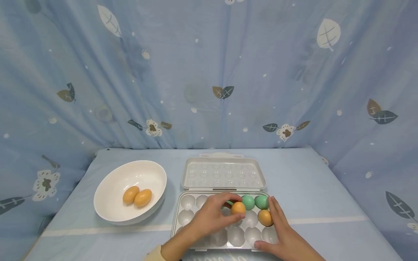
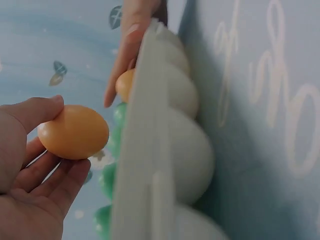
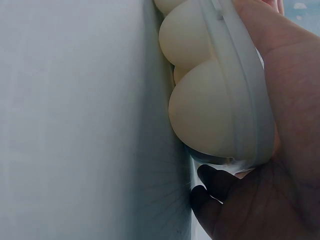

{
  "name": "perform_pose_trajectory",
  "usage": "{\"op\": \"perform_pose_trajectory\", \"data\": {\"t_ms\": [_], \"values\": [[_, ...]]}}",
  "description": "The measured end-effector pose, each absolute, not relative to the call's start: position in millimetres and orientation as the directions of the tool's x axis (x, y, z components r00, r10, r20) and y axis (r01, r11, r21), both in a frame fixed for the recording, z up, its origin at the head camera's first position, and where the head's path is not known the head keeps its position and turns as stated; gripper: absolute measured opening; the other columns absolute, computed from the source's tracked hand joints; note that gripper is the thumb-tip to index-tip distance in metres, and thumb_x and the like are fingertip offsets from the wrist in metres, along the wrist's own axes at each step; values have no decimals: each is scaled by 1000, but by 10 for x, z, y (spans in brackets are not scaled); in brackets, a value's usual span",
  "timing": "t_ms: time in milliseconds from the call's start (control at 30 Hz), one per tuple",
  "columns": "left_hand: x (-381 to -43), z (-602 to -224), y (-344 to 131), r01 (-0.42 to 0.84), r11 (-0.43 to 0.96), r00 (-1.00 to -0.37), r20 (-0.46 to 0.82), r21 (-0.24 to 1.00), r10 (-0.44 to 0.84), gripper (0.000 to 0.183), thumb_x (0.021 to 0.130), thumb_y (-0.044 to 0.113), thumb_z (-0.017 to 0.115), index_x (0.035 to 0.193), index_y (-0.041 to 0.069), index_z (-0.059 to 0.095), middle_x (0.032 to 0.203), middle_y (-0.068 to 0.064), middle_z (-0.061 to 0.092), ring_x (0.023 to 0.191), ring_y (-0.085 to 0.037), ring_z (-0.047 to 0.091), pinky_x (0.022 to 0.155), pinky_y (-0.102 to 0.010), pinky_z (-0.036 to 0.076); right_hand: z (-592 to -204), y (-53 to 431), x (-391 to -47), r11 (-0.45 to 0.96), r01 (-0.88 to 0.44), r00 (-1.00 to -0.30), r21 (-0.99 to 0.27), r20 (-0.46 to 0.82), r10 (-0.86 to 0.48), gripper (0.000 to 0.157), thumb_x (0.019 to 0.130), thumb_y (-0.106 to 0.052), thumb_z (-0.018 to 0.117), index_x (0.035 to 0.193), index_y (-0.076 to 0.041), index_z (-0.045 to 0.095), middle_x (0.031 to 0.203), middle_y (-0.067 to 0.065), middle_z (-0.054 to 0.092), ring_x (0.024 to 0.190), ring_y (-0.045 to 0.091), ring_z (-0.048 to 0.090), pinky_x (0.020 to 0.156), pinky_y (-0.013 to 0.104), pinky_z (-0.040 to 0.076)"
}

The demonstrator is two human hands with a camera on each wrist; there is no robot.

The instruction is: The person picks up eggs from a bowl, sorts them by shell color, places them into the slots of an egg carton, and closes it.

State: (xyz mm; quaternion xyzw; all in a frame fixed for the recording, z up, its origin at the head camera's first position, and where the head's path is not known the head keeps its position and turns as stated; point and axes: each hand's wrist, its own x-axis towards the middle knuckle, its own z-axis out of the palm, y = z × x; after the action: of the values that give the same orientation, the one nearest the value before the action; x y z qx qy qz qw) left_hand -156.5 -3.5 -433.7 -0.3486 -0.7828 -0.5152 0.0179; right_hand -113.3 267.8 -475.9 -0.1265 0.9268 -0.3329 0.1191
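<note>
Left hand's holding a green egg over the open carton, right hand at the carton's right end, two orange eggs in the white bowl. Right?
Egg colour's wrong: the left hand holds an orange egg, not a green one; left wrist view shows it. Right hand, open carton and white bowl are as stated.

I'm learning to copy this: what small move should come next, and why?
Probably lower the held egg into the cup left of the seated orange egg: that cup is empty, the left hand pinches the held egg above the carton, and the right hand rests against the carton's end.
</note>
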Motion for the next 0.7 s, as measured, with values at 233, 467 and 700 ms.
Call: {"op": "perform_pose_trajectory", "data": {"t_ms": [233,467,700], "values": [[-1515,-4414,145,619,267,-714,389,738,582,36,90,15,82,121,2,69,114,-6,73,102,-4,67,90,-12,54,-4747,2665,-1133,748,-145,-938,-648,-151,-313,125,88,-61,74,163,-26,-19,171,15,-18,155,49,13,108,67,44],[-1522,-4536,219,659,287,-707,443,695,550,32,92,17,80,119,4,69,113,-3,73,104,-2,67,90,-12,54,-4756,2624,-1169,754,-168,-940,-635,-127,-316,126,87,-61,75,164,-23,-17,171,18,-13,154,48,17,106,66,46],[-1521,-4658,304,734,347,-662,502,584,556,30,94,23,78,119,9,70,117,1,73,108,-1,66,93,-10,51,-4787,2668,-1182,746,-176,-942,-642,-109,-316,126,87,-55,77,164,-22,-17,170,23,-10,150,52,24,99,60,53]]}}
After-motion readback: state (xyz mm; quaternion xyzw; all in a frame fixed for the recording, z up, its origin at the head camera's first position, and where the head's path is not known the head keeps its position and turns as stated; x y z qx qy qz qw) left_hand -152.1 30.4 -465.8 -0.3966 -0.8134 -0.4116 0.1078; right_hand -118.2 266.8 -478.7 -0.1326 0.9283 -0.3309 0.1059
